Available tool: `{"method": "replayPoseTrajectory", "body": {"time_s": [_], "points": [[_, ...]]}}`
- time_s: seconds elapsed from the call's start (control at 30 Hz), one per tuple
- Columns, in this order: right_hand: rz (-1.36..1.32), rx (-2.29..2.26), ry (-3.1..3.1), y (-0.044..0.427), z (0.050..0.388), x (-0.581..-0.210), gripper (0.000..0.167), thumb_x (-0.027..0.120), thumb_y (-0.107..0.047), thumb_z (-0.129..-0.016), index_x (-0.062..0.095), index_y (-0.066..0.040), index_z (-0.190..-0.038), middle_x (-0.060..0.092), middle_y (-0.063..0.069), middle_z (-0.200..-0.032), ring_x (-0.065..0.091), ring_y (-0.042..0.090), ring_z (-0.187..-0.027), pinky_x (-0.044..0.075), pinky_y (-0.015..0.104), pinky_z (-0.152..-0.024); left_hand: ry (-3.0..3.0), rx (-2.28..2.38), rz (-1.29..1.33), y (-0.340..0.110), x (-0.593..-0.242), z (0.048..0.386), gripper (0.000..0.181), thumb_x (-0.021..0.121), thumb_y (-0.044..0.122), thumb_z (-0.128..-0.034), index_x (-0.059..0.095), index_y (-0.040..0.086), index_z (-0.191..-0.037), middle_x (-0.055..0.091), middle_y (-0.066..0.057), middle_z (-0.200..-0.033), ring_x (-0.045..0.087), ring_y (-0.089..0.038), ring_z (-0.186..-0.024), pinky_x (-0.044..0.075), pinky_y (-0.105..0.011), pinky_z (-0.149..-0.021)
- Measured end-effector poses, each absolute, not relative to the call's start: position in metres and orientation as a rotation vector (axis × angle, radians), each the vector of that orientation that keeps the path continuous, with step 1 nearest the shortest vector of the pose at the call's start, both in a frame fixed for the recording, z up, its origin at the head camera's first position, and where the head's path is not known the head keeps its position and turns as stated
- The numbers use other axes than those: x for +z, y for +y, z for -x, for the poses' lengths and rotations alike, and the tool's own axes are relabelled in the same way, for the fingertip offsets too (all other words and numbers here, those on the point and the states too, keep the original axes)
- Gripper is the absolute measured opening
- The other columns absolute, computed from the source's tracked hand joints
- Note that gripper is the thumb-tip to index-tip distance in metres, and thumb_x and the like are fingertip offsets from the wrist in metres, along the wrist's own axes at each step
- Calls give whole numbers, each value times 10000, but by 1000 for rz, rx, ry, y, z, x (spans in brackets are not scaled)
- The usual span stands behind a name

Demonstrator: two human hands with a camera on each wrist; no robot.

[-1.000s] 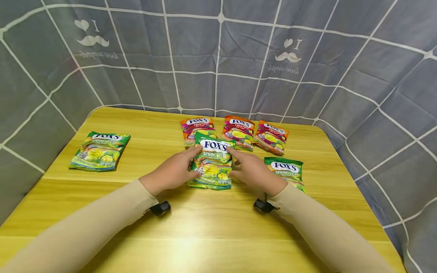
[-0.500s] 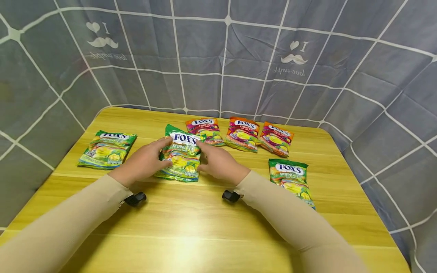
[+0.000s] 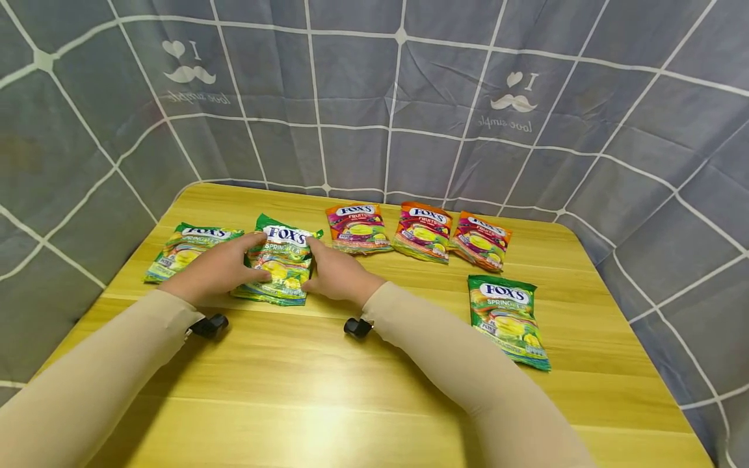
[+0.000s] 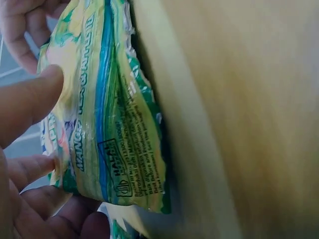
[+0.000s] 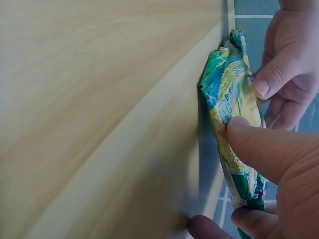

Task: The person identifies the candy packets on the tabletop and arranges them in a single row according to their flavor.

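Both hands hold one green Fox's Spring Tea bag (image 3: 281, 263) at the left of the table. My left hand (image 3: 219, 270) grips its left side and my right hand (image 3: 339, 273) grips its right side, thumbs on the printed face. In the left wrist view the bag (image 4: 99, 109) hangs close to the wood, with the left thumb (image 4: 35, 102) across it. The right wrist view shows the bag (image 5: 229, 99) held between both hands. Another green bag (image 3: 184, 250) lies just left, partly hidden behind my left hand.
Three orange-red Fox's Fruits bags (image 3: 358, 227), (image 3: 423, 233), (image 3: 481, 240) lie in a row near the back edge of the wooden table (image 3: 328, 390). A further green bag (image 3: 509, 322) lies at the right, near the right forearm. A grey gridded curtain (image 3: 351, 84) surrounds the table.
Both hands have carried the green bag leftward, from in front of the leftmost orange-red bag to beside the far-left green bag. The view has shifted slightly.
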State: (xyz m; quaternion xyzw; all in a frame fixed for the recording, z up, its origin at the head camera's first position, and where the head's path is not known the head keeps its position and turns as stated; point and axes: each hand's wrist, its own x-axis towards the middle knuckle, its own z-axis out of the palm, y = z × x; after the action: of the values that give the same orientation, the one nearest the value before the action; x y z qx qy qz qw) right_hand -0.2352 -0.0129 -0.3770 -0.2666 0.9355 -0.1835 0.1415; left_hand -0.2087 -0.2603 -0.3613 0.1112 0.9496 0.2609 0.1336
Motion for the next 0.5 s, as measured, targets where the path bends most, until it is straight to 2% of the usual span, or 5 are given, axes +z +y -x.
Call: {"method": "replayPoseTrajectory", "body": {"time_s": [0.17,0.33,0.5], "points": [[779,-499,2697,-20,241,-383,1010,774,-465,-951,190,-105,-1693,478,112,-1640,531,278,-1463,429,381,-1220,2709,726,-338,-264,-361,214,1044,792,445,-938,186,42,-1687,270,-288,-1700,298,-537,-1534,321,-712,-1193],[823,-394,2680,-23,245,-385,968,723,-508,-978,200,-133,-1700,447,66,-1668,478,299,-1501,372,387,-1258,2685,653,-329,-266,-365,219,1080,793,481,-930,172,17,-1683,238,-318,-1696,260,-579,-1527,295,-738,-1191],[886,-272,2680,-25,247,-388,901,646,-552,-1012,224,-149,-1698,420,40,-1685,471,226,-1504,302,381,-1279,2677,584,-322,-269,-367,225,1040,783,498,-933,230,16,-1670,292,-314,-1677,302,-588,-1505,315,-745,-1175]]}}
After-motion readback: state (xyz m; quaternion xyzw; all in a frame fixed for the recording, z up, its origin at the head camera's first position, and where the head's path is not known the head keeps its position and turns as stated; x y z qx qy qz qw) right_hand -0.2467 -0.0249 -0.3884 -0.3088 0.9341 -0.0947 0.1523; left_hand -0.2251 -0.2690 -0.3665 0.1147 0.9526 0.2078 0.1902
